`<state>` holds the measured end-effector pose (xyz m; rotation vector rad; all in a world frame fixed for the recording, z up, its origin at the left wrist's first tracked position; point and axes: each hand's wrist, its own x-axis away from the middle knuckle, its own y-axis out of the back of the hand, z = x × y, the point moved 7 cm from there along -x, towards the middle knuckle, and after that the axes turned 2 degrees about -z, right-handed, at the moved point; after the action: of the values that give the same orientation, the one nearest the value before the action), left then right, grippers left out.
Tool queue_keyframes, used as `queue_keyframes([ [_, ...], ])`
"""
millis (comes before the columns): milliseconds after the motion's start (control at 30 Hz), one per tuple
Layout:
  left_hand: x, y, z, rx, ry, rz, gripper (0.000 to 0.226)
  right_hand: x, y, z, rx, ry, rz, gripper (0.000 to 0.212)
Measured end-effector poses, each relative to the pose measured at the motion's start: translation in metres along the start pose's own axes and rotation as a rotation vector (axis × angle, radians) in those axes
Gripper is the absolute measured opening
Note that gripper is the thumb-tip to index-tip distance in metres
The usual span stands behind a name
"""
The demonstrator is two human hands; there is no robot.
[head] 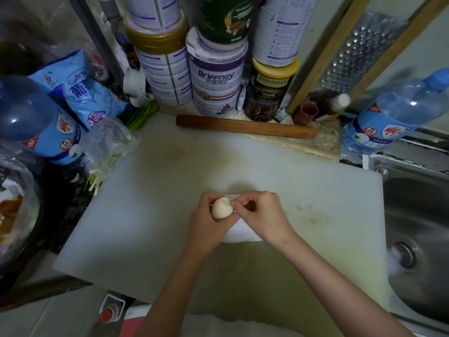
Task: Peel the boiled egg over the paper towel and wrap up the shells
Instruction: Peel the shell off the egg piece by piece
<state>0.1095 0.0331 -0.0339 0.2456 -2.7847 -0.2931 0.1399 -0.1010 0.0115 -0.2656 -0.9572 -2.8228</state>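
My left hand (205, 221) cups a pale boiled egg (221, 208) just above the middle of the white cutting board (145, 215). The fingertips of my right hand (261, 212) pinch at the egg's right side, where the shell looks partly off and shows white. A white paper towel (240, 233) lies on the board directly under both hands, mostly hidden by them. Whether any shell bits lie on the towel I cannot tell.
A wooden rolling pin (245, 127) lies at the board's far edge, with stacked tins (216, 76) behind it. Blue bottles stand at the left (36, 122) and right (393, 113). A steel sink (418, 227) is at the right, a bagged bowl (14, 210) at the left.
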Motion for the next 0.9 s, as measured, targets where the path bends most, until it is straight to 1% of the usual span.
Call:
queue_keyframes([
  [67,-0.001,0.0,-0.002,-0.043,-0.02,-0.018,0.036,0.003,-0.001,0.009,0.149,0.108,-0.028,0.013],
  [133,-0.002,0.001,-0.005,-0.073,-0.049,-0.019,0.031,0.004,-0.001,0.015,0.254,0.17,-0.049,0.014],
  [300,-0.002,0.002,-0.01,-0.114,-0.103,-0.019,0.029,0.003,0.002,0.016,0.31,0.193,-0.079,0.011],
  [400,-0.002,0.001,-0.01,-0.105,-0.092,-0.005,0.035,0.002,0.004,0.013,0.281,0.17,-0.099,0.01],
  [500,-0.002,0.0,-0.009,-0.095,-0.07,0.01,0.038,0.0,0.011,0.006,0.204,0.11,-0.132,0.01],
  [633,-0.001,0.004,-0.004,-0.073,-0.014,-0.001,0.041,-0.004,0.01,-0.002,0.167,0.087,-0.075,0.012],
  [700,-0.001,0.006,-0.003,-0.067,-0.013,-0.002,0.041,-0.005,0.006,-0.006,0.142,0.068,-0.046,0.011],
  [800,-0.001,0.008,-0.002,-0.059,-0.015,-0.009,0.037,-0.005,0.004,-0.01,0.091,0.045,-0.058,0.01],
  [900,-0.001,0.007,-0.002,-0.061,-0.023,-0.003,0.035,-0.004,0.002,-0.01,0.02,0.021,-0.033,0.019],
])
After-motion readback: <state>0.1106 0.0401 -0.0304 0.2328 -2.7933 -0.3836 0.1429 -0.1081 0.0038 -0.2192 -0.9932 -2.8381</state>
